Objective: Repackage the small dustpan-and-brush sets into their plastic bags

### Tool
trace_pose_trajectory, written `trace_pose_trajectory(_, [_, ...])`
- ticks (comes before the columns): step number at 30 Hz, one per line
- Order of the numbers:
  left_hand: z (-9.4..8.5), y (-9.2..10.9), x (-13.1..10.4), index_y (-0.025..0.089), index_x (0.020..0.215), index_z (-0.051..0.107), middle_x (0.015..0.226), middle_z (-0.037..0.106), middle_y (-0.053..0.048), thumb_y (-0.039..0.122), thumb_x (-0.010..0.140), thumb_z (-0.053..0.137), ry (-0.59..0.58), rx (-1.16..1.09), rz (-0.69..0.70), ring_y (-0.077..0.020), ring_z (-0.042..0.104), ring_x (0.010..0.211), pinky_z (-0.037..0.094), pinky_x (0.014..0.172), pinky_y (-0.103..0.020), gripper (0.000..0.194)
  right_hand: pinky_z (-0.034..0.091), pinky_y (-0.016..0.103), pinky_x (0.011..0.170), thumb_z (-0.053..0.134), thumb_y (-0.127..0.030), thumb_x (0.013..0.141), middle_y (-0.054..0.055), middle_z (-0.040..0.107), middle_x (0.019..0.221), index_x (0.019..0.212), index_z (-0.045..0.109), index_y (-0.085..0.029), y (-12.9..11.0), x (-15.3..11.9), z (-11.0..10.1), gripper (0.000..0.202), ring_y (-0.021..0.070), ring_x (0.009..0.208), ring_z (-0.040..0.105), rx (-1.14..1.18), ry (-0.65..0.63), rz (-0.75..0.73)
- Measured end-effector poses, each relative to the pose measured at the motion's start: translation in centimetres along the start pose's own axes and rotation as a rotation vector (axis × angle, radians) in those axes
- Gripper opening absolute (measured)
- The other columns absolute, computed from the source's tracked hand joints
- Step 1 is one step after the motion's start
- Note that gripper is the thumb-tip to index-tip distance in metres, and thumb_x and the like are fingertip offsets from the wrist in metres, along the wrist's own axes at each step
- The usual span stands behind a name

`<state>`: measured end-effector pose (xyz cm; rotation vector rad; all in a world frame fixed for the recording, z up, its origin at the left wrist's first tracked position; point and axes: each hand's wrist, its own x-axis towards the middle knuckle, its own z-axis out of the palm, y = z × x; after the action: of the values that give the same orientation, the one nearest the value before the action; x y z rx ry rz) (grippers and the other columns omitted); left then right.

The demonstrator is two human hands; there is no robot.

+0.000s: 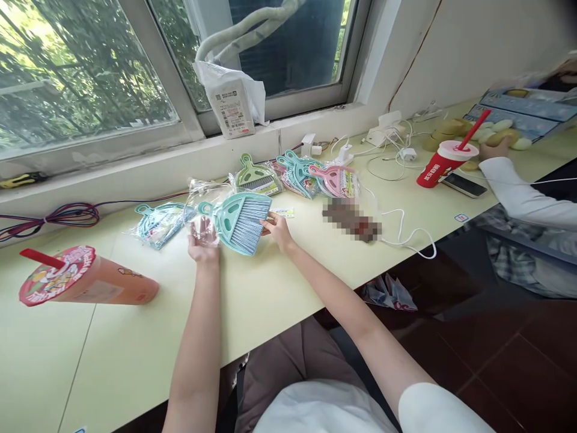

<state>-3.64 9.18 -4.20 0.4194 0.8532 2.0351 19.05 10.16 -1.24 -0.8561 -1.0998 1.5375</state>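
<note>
A teal mini dustpan and brush set (243, 221) is held above the pale table, its grey-blue bristles toward the right. My right hand (277, 231) pinches its right edge at the bristles. At its handle end, my left hand (204, 239) is closed around crinkled clear plastic (208, 195), which partly covers the fingers. Left of it lies a wrapped teal set (160, 222). Behind are a wrapped green set (256, 178), several teal sets (298, 171) and a pink set (336, 179). A small label (283, 212) rests on the table beyond my right hand.
A large pink drink cup (112, 281) stands at the left on the table (252, 307). A red cup (444, 165), a phone (464, 185), white cables and a blurred object are right. Another person's arm (511, 186) reaches in at far right. A box (232, 111) leans on the window.
</note>
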Motion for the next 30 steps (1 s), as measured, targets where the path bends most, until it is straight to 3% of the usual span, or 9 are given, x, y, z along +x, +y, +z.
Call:
trace_pose_trajectory(3, [0.0,0.6,0.4,0.030,0.108,0.058,0.123,0.062,-0.009,0.059,0.091,0.036,0.046,0.030,-0.057,-0.0199,0.063,0.108,0.051,0.089,-0.038,0.041,0.060,0.035,0.069,0.070,-0.036,0.077,0.001,0.069,0.073,0.097,0.060,-0.019,0.0,0.3,-0.6,0.028,0.0187,0.071,0.069,0.018,0.061,-0.008])
trace_pose_trajectory(6, [1.2,0.3,-0.1,0.022,0.107,0.059,0.105,0.067,-0.011,0.049,0.091,0.043,0.024,0.178,-0.149,-0.0164,0.068,0.079,0.055,0.066,-0.029,0.035,0.059,0.035,0.070,0.069,-0.036,0.077,0.001,0.069,0.074,0.097,0.060,-0.019,0.0,0.5,-1.0,0.027,0.0188,0.072,0.069,0.041,0.104,-0.011])
trace_pose_trajectory(9, [2.3,-0.4,-0.9,0.012,0.096,0.063,0.069,0.065,-0.006,0.040,0.088,0.050,-0.002,0.464,-0.139,-0.0096,0.054,0.043,0.037,0.036,-0.018,0.032,0.058,0.034,0.069,0.068,-0.034,0.077,0.002,0.069,0.075,0.096,0.060,-0.019,-0.1,0.8,-1.2,0.025,0.0193,0.072,0.069,0.040,0.113,-0.007])
trace_pose_trajectory(11, [2.5,-0.8,-1.0,0.010,0.091,0.063,0.053,0.057,-0.001,0.042,0.088,0.051,0.005,0.565,-0.105,-0.0066,0.041,0.031,0.024,0.029,-0.017,0.034,0.058,0.033,0.067,0.067,-0.033,0.077,0.002,0.069,0.074,0.095,0.059,-0.019,-0.1,0.8,-1.4,0.024,0.0183,0.068,0.068,0.035,0.128,0.003])
trace_pose_trajectory(15, [1.7,-0.4,-0.1,0.012,0.102,0.059,0.049,0.052,0.002,0.049,0.094,0.041,0.213,0.428,-0.041,-0.0057,0.038,0.031,0.025,0.032,-0.015,0.042,0.058,0.030,0.064,0.068,-0.033,0.077,0.001,0.068,0.072,0.094,0.060,-0.018,-0.4,0.8,-1.7,0.024,0.0143,0.061,0.065,0.034,0.149,0.000])
trace_pose_trajectory(19, [0.7,0.7,0.8,0.019,0.115,0.055,0.076,0.067,-0.006,0.064,0.094,0.023,0.291,0.254,-0.028,-0.0069,0.054,0.048,0.039,0.042,-0.015,0.059,0.058,0.026,0.061,0.069,-0.034,0.076,0.000,0.068,0.073,0.093,0.060,-0.019,-0.7,0.7,-1.8,0.024,0.0125,0.062,0.064,0.067,0.150,-0.008])
trace_pose_trajectory(23, [0.9,1.1,0.6,0.021,0.118,0.054,0.093,0.070,-0.011,0.067,0.093,0.016,0.194,0.240,-0.133,-0.0077,0.057,0.051,0.039,0.041,-0.016,0.064,0.057,0.026,0.060,0.070,-0.033,0.077,-0.001,0.067,0.072,0.092,0.060,-0.019,-0.5,0.7,-1.7,0.023,0.0119,0.060,0.064,0.071,0.148,0.003])
trace_pose_trajectory(27, [1.7,0.0,-0.2,0.014,0.110,0.062,0.081,0.069,-0.013,0.073,0.088,0.022,-0.066,0.288,-0.302,-0.0149,0.062,0.053,0.043,0.040,-0.022,0.075,0.058,0.027,0.061,0.069,-0.034,0.077,-0.001,0.068,0.072,0.093,0.060,-0.020,-0.3,0.6,-1.6,0.023,0.0128,0.063,0.064,0.072,0.138,-0.007])
trace_pose_trajectory(30, [2.3,-1.6,-1.5,0.016,0.106,0.066,0.082,0.068,-0.011,0.067,0.088,0.039,-0.208,0.278,-0.345,-0.0210,0.068,0.070,0.053,0.053,-0.027,0.060,0.059,0.028,0.065,0.069,-0.033,0.078,0.000,0.068,0.075,0.096,0.060,-0.021,-0.2,0.6,-1.6,0.024,0.0130,0.064,0.065,0.074,0.098,-0.001])
